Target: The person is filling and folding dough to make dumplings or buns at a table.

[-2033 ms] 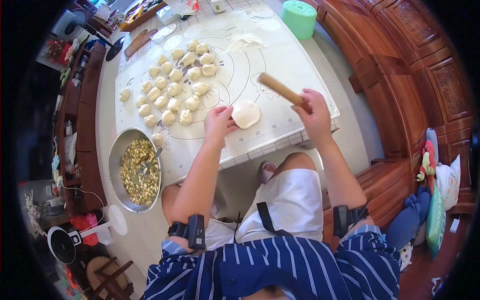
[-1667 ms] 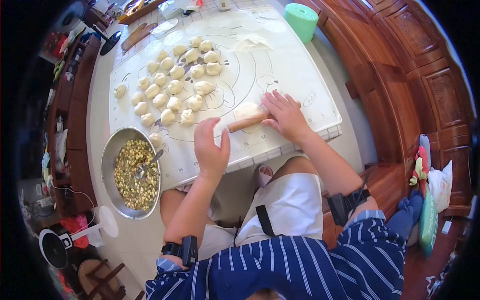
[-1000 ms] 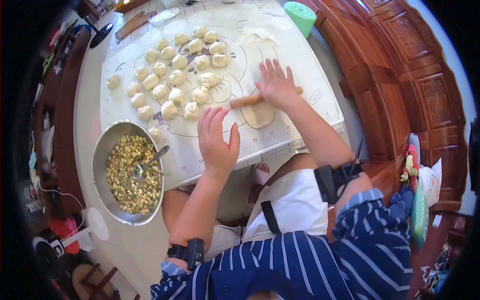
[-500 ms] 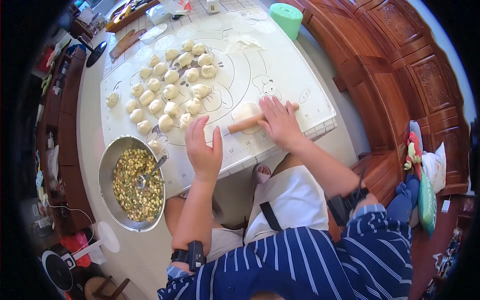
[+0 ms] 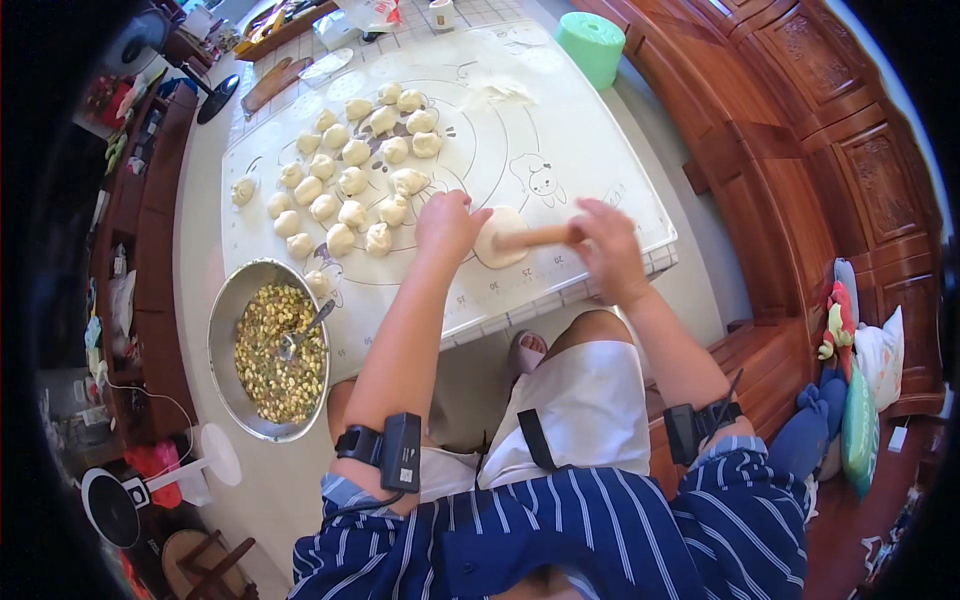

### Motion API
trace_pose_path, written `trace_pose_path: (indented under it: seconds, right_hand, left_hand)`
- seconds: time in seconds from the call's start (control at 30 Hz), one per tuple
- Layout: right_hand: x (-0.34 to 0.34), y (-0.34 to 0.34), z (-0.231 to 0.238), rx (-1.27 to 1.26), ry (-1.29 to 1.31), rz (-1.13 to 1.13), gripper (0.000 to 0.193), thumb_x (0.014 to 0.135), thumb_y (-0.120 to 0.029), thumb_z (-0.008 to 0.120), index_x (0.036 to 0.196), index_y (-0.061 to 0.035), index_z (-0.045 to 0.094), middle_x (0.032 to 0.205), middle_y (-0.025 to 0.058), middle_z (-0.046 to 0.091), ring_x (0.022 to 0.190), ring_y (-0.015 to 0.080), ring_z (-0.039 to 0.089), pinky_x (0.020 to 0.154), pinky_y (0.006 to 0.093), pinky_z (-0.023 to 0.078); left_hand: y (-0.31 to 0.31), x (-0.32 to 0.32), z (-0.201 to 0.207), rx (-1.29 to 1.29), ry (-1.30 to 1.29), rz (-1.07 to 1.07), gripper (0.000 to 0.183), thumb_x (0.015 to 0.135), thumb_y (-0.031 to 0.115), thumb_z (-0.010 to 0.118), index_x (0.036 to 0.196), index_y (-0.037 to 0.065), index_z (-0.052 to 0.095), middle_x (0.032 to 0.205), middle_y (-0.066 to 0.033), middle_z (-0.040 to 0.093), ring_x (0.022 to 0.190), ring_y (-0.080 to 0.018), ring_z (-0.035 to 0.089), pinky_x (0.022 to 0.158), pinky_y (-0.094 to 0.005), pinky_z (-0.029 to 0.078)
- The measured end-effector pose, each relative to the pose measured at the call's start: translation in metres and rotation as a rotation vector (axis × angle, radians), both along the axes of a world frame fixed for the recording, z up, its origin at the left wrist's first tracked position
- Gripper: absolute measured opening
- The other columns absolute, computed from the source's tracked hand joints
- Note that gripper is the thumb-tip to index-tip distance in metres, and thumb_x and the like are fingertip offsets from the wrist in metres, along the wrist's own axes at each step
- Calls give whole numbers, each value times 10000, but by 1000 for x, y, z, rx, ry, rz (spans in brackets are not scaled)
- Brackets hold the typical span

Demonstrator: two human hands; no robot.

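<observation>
A flat round of dough [image 5: 497,252] lies on the white printed mat [image 5: 590,160] near its front edge. My left hand [image 5: 448,228] is closed at the left edge of this round, its thumb reaching to the rim and the fingertips partly hidden. The wooden rolling pin [image 5: 543,237] has its left end over the dough. Around its right end my right hand [image 5: 610,252] is closed, a little blurred by motion. Several lumps of dough [image 5: 353,181] sit left of my left hand, the closest just beside it.
At the mat's front left corner stands a metal bowl [image 5: 222,375] of chopped yellow and green filling with a spoon [image 5: 289,347] in it. White flour [image 5: 500,92] is spread at the back. A green roll [image 5: 590,48] stands beyond the far right edge, near carved wooden furniture [image 5: 770,180].
My left hand has come down and closed at the dough's left edge. My right hand has gone from lying flat on the rolling pin to gripping its right end; the pin has shifted right.
</observation>
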State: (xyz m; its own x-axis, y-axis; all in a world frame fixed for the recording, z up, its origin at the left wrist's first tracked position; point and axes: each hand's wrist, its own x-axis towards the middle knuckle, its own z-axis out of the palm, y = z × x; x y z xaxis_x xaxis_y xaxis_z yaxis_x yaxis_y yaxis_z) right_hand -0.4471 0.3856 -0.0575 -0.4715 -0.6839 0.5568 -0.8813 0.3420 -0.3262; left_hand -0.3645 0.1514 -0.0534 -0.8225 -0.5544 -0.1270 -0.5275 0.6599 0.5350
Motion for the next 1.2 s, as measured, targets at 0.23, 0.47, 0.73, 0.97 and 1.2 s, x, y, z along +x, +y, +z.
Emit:
trace_pose_path:
  seconds: [0.23,0.47,0.73,0.97,1.2]
  right_hand:
    - [-50,-2,-10,93,-184,-299,263,735,-149,732,949,-60,607,1135,134,592,1004,324,547,864,397,447]
    - [-26,-18,-20,-41,-7,-242,262,743,-178,724,960,-64,633,1138,131,575,1027,308,541,860,392,450]
    - [40,-39,-16,-427,-851,-178,453,778,-211,736,1147,-17,562,1056,88,612,1020,243,565,864,338,451]
    - [53,-46,14,-585,-1704,266,377,838,-259,699,1116,-34,580,963,21,634,908,119,579,792,287,477]
    - [64,-46,92,-358,-1116,352,243,845,-257,676,943,-35,652,791,29,648,712,110,588,668,274,478]
  left_hand:
    - [16,-15,0,18,-137,50,339,696,322,766,872,65,631,861,-120,639,840,-251,612,710,-364,484]
    - [20,-5,-11,92,-6,67,288,716,281,750,893,82,642,891,-96,642,876,-256,612,761,-373,486]
    - [37,21,9,251,432,-194,141,816,139,664,902,29,642,869,-118,661,762,-194,635,669,-290,486]
    - [50,55,73,835,733,32,228,885,148,622,1033,-18,576,858,-95,676,744,-121,635,657,-237,499]
    - [59,111,100,1279,812,128,349,884,161,611,1177,-15,543,994,-92,651,871,-170,646,731,-316,545]
